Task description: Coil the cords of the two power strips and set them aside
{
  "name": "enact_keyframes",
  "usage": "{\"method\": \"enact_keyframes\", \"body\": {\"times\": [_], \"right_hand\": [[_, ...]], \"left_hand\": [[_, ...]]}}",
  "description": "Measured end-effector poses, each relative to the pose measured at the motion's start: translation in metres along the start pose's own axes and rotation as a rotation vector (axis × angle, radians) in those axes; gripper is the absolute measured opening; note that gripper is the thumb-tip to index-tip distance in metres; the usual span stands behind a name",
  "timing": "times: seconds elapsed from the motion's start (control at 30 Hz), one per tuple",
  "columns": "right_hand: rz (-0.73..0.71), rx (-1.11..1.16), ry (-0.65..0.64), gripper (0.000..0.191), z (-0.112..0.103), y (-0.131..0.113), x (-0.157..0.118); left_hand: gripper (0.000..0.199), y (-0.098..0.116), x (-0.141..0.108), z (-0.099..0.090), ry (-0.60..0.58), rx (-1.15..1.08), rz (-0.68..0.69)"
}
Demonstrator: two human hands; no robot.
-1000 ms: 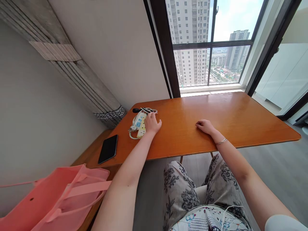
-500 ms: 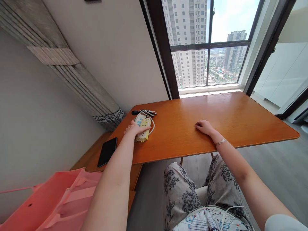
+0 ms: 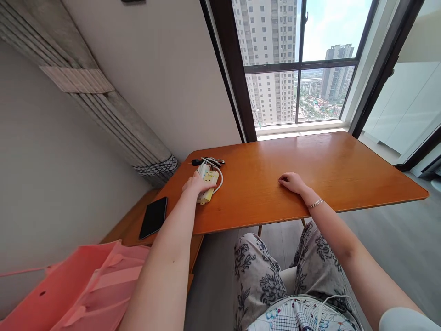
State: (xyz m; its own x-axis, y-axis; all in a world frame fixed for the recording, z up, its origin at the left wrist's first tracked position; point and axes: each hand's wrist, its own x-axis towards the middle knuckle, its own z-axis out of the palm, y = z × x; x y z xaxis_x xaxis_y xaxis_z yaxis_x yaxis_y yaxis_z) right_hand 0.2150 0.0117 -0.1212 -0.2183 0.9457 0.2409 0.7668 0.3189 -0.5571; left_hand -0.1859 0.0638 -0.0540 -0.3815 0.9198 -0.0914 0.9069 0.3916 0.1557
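My left hand [image 3: 196, 184] is closed around a pair of power strips at the left end of the wooden table [image 3: 255, 184]. The yellowish power strip [image 3: 211, 177] faces up under my thumb; the white power strip [image 3: 204, 170] lies on its left, partly covered by my fingers. Their white cord [image 3: 221, 178] loops around the far right side. A black plug [image 3: 196, 162] rests at the far end of the bundle. Further right, my right hand [image 3: 291, 181] lies on the tabletop with its fingers curled in and nothing visible in them.
A black tablet [image 3: 153, 217] lies near the table's left edge, beside my left forearm. A pink fabric holder [image 3: 93, 285] is at the lower left. Beyond the table are a window [image 3: 298, 69] and a tied grey curtain [image 3: 131, 131].
My left hand has shifted slightly to the right, with the power strips and plug moving along with it. My right hand has stayed in place.
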Motion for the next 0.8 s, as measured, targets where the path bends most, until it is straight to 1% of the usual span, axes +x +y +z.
{"method": "enact_keyframes", "body": {"times": [0.2,0.3,0.43,0.57,0.67,0.73,0.8], "right_hand": [[0.012,0.077,0.024,0.015,0.000,-0.001,0.000],[0.028,0.161,0.055,0.013,0.002,0.001,0.000],[0.078,0.325,0.124,0.014,0.006,0.005,0.003],[0.169,0.536,0.204,0.036,0.008,0.008,0.008],[0.220,0.688,0.214,0.054,0.005,0.008,0.012],[0.234,0.882,0.200,0.065,0.000,0.008,0.013],[0.227,1.159,0.192,0.065,-0.005,0.007,0.014]], "left_hand": [[0.109,0.003,-0.012,0.003,0.062,-0.026,0.037],[0.107,0.013,-0.020,0.004,0.067,-0.060,0.120],[0.106,0.035,-0.040,0.009,0.089,-0.095,0.315],[0.103,0.064,-0.075,0.014,0.092,-0.200,0.553],[0.099,0.082,-0.102,0.017,0.061,-0.284,0.749],[0.097,0.091,-0.116,0.019,0.032,-0.325,0.858],[0.097,0.099,-0.124,0.022,-0.004,-0.346,0.921]]}}
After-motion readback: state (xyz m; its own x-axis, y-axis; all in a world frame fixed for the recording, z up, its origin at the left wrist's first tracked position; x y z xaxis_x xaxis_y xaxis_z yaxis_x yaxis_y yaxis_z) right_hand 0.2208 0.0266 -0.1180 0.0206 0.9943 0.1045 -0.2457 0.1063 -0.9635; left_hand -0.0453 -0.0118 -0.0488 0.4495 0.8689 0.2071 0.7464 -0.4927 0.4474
